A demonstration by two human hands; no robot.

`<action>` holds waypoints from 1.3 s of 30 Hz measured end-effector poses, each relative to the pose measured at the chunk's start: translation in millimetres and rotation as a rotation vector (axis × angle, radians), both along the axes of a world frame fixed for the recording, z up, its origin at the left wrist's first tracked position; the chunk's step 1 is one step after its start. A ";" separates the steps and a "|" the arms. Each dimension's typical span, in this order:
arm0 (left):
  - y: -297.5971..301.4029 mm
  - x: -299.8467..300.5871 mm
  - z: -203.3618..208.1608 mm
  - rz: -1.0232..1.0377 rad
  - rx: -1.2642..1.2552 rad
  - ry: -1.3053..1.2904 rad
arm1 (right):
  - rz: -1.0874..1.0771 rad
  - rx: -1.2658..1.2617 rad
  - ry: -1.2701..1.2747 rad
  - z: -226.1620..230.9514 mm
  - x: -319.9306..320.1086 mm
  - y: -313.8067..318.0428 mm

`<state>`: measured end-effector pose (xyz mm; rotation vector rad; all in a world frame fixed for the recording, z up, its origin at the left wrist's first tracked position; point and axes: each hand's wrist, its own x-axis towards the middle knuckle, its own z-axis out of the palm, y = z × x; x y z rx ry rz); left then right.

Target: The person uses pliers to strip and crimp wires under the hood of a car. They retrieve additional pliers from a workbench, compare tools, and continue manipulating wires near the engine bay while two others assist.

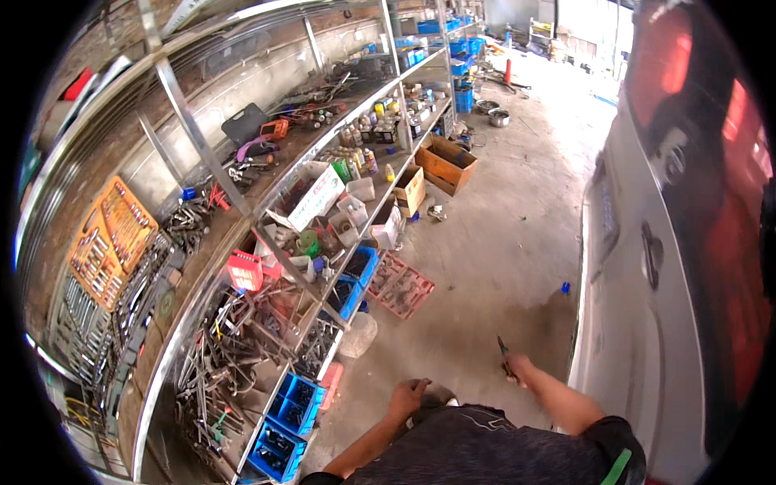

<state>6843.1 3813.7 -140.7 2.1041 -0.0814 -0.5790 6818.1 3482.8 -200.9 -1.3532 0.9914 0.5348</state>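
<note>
Low in front of me, my right hand [521, 370] is closed around a slim dark hand tool that looks like pliers [503, 347]. Its narrow tip points forward, away from me. My left hand [411, 398] hangs near my body with its fingers loosely bent, and no object shows in it. The dark shirt [477, 453] I wear fills the bottom of the view. Beside my right arm stands a silver-grey vehicle [638, 323] with a door handle [651, 255].
A metal rack [202, 149] along the left carries loose tools, an orange socket set [113, 242], bottles and blue bins [293, 402]. On the concrete floor [517, 242] lie a red tool case [400, 284] and a small blue piece [565, 288]. A wooden crate [446, 164] stands farther off.
</note>
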 end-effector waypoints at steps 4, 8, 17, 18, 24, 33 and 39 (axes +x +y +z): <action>-38.3 149.0 -0.6 0.121 0.018 -0.163 | 0.303 -0.228 -0.285 66.5 248.3 -28.3; -85.1 297.9 -27.2 0.237 -0.036 -0.175 | 0.488 -0.302 -0.617 79.0 468.7 -53.3; -175.1 612.9 32.5 0.393 -0.215 -0.089 | 0.859 -0.898 -1.024 203.9 839.4 -49.8; -179.3 633.3 53.9 0.400 -0.193 -0.094 | 0.856 -0.905 -1.174 225.9 872.1 -44.8; -200.8 751.1 33.6 0.310 0.186 -0.744 | 1.067 -1.153 -1.417 267.6 1091.3 10.7; -227.4 877.1 28.3 0.901 0.215 -0.166 | 1.127 -1.201 -1.696 298.7 1280.0 62.0; -237.0 911.1 32.7 0.926 0.204 -0.133 | 1.699 -1.033 -1.394 325.2 1339.4 53.9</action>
